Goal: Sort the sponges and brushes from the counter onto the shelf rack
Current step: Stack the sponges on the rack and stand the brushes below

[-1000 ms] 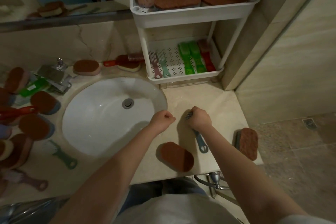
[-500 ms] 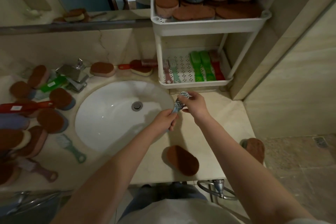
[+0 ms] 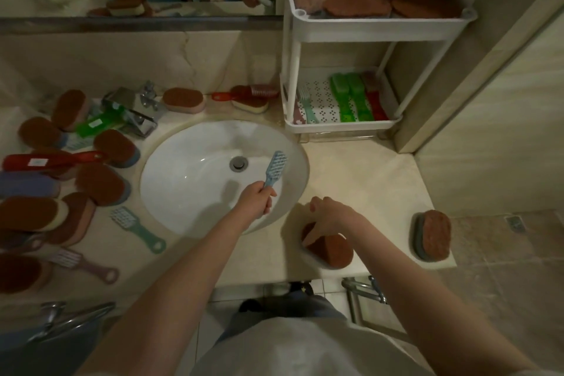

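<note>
The counter (image 3: 366, 180) runs left to right with the white sink (image 3: 195, 192) set in its middle. The white shelf rack (image 3: 375, 32) stands at the far right corner: its upper tier is filled with brown sponges (image 3: 357, 4), and its lower tier holds green brushes (image 3: 351, 98) lying side by side, with smaller brushes to their left. Left of the sink, a crowded group of brown sponges (image 3: 103, 183) and brushes lies on the counter, among them a long red brush (image 3: 55, 159) and a teal brush (image 3: 137, 229) near the basin's edge. A grey-backed sponge (image 3: 432, 235) sits at the near right edge of the counter. My right hand (image 3: 331, 214) reaches down with its fingers curled over the left end of a brown sponge (image 3: 331, 249) on the counter just right of the sink; I cannot tell whether it is lifted. My left hand (image 3: 256, 197) grips the handle of a pale blue brush (image 3: 276, 166), held over the basin with its head pointing far.
</note>
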